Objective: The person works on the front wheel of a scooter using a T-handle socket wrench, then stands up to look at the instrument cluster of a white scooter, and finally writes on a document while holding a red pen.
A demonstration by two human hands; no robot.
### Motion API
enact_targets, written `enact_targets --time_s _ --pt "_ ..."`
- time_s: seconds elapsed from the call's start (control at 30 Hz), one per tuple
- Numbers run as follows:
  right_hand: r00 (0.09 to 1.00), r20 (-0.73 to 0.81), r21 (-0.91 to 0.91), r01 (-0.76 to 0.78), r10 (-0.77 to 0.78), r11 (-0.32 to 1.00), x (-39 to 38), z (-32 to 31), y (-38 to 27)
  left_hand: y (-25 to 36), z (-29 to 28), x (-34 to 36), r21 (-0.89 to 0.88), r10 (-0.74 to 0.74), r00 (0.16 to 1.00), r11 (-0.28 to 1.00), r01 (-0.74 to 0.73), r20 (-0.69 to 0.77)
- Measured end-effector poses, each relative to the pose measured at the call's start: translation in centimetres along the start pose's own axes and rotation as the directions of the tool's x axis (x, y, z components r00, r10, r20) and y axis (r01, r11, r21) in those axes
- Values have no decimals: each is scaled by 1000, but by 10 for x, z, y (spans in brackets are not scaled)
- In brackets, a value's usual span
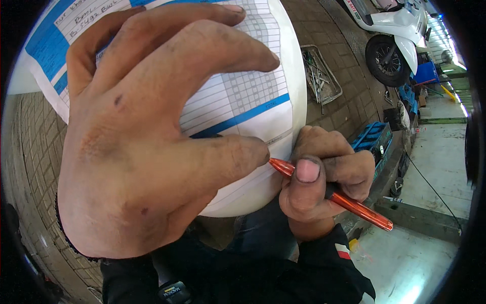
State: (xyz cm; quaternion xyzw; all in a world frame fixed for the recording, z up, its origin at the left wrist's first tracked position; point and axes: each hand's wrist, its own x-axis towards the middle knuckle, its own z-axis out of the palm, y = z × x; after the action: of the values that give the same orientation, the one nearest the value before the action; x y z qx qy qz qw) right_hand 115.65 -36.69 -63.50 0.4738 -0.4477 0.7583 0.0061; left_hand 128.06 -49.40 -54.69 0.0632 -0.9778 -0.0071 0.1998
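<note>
A printed paper form with blue bands, a ruled grid and some handwriting lies on a round white surface. Over the form stretches my left hand, large in view, fingers spread and thumb apart, hiding much of the sheet. Whether its palm presses on the paper I cannot tell. My right hand grips a shiny red pen between thumb and fingers at the form's right edge. The pen's pointed end is beside my left thumb tip, and its other end sticks out to the lower right.
On the paved floor to the right lies a metal tray with tools. Beyond it stands a white scooter. A blue tool crate sits behind my right hand. A thin dark cable crosses the pale floor.
</note>
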Motion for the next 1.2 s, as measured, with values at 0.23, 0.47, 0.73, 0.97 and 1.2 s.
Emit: enact_targets --time_s 0.23,0.47,0.73,0.97,1.2 --pt "997 18 -13 69 -68 998 0 0 5 -1 0 1 9 10 1000 1000 -10 6" --pt "999 37 21 -29 28 999 4 -9 2 3 -1 2 7 -21 1000 1000 21 2" --pt "994 70 76 75 -81 994 2 -7 9 3 0 1 9 -18 1000 1000 18 -2" --pt "988 150 -27 25 -21 999 4 -10 1 2 -3 2 23 -12 999 1000 12 29" --pt "992 121 -86 39 -29 996 1 -11 4 3 -2 5 25 -12 1000 1000 12 21"
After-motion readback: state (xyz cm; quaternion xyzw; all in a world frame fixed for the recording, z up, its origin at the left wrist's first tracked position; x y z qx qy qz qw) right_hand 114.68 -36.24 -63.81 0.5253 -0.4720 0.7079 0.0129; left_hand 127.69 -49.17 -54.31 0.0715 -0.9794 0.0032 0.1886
